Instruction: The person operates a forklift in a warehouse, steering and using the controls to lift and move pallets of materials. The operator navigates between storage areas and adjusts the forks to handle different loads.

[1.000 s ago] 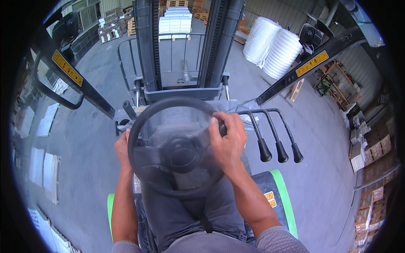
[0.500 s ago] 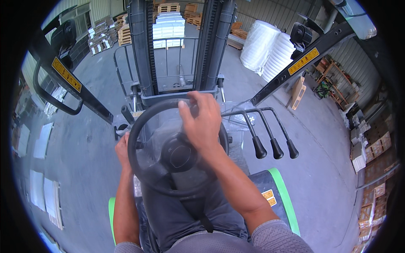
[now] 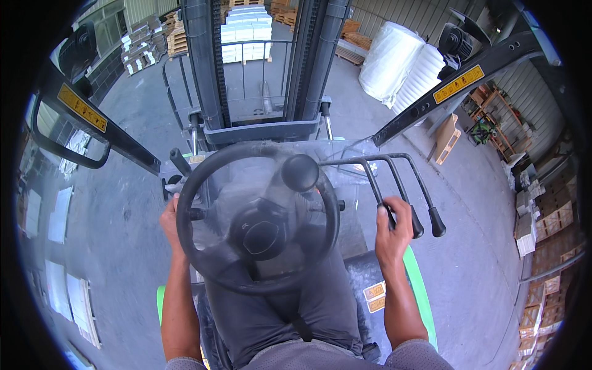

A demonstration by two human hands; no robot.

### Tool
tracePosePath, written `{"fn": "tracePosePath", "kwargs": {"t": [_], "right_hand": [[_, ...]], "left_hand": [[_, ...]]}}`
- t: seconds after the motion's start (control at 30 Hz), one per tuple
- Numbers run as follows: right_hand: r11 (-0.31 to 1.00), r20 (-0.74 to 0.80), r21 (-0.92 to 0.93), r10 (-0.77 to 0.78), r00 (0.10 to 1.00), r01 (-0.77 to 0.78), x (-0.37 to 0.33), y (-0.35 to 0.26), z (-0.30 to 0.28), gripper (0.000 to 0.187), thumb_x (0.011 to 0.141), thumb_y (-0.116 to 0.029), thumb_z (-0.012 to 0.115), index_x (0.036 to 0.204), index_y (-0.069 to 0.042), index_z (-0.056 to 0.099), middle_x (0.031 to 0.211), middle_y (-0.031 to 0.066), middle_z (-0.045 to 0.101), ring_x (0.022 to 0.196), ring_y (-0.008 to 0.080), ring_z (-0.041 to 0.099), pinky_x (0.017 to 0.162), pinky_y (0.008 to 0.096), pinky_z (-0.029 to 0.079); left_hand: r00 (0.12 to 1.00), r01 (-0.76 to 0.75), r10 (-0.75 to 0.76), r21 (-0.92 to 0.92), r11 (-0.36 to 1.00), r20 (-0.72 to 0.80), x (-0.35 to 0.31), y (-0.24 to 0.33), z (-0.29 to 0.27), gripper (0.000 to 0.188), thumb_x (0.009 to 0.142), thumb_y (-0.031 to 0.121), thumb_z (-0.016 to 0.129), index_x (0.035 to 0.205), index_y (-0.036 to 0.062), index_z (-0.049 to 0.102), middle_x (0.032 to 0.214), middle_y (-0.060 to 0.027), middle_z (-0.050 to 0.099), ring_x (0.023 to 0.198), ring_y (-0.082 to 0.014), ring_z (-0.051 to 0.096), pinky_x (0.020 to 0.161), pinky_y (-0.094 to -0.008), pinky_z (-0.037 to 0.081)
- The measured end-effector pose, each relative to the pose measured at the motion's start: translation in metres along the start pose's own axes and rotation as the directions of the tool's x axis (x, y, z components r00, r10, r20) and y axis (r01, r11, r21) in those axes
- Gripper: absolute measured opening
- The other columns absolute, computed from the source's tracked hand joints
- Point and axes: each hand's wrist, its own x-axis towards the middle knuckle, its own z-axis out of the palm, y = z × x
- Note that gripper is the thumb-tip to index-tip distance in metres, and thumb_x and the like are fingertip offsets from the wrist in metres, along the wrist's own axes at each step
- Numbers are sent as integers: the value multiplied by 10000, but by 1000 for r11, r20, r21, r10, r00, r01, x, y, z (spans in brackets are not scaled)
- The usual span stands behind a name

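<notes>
While the right hand (image 3: 393, 231) lay over the upper part of the steering wheel (image 3: 262, 237) half a second ago, it is now at the levers along the right edge of the front panel (image 3: 336, 148), leaving the wheel's knob (image 3: 300, 172) uncovered. The thumb and fingers are curled around the handle of the nearest lever (image 3: 373, 182), apparently gripping it, though how firmly cannot be told. This suggests a shift from two-handed steering to lever work, with only the left hand (image 3: 171, 222) at the wheel's left edge; most of its fingers are hidden, so how far they are closed cannot be told.

The middle lever (image 3: 417, 225) has its handle just beside the right hand's knuckles, so a sideways push could brush it; the outer lever (image 3: 438, 223) stands a little farther right. Open room lies between the wheel's right edge and the hand, while the side cover's green edge (image 3: 422, 296) passes near the wrist. Beyond the outer lever, floor (image 3: 475, 265) stretches away, and the mast (image 3: 206, 68) rises past the panel's far edge.
</notes>
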Motion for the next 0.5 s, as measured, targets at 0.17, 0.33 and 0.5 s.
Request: {"fn": "tracePosePath", "kwargs": {"t": [0.17,0.33,0.5], "right_hand": [[992,0,28,123,992,-123,56,-7,26,91,995,-63,648,1049,1,683,968,133,685,823,256,670,741,349,531],[993,9,-7,121,993,-121,90,-11,36,111,995,-95,659,1034,4,694,954,133,691,791,266,667,737,347,532],[996,-8,-10,84,996,-84,86,-9,41,99,978,-79,673,1007,11,702,964,140,700,788,272,670,732,351,533]], "left_hand": [[999,-31,30,57,998,18,5,-4,-9,493,1098,335,562,808,-61,607,612,-16,442,616,-116,369,523,-357,334],[998,-51,50,22,998,43,14,-6,-4,489,1095,341,572,812,-57,600,627,-12,451,633,-109,376,530,-353,334],[996,-55,51,52,997,69,24,-8,3,477,1095,337,573,816,-49,606,629,-8,457,636,-105,375,532,-348,337]]}}
